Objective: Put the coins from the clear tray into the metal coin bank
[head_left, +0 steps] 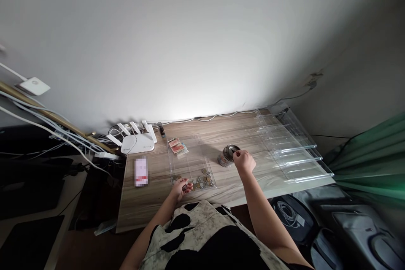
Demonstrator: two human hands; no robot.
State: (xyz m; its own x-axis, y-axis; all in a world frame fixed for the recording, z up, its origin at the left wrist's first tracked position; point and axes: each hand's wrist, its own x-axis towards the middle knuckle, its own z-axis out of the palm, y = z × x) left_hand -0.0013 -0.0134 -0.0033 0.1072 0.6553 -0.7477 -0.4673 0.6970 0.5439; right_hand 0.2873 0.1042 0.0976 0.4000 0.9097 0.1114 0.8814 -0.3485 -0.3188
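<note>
My right hand (245, 161) is pinched at the top of a round tin can (225, 158), over its metal lid. What its fingertips hold is too small to make out. Palm up, my left hand (181, 188) curls around a few coins (186, 186) at the front edge of a clear plastic tray (207, 161). Loose coins (202, 182) lie along the tray's front right part, beside my left hand. A small pile of banknotes (178, 147) rests in the tray's back left corner.
A white router (138, 142) with raised antennas stands at the back left, near a small dark cylinder (161, 129). In front of it lies a blurred pinkish rectangle (141, 172). Clear plastic trays (294, 152) overlap at the desk's right end. Cables run along the wall.
</note>
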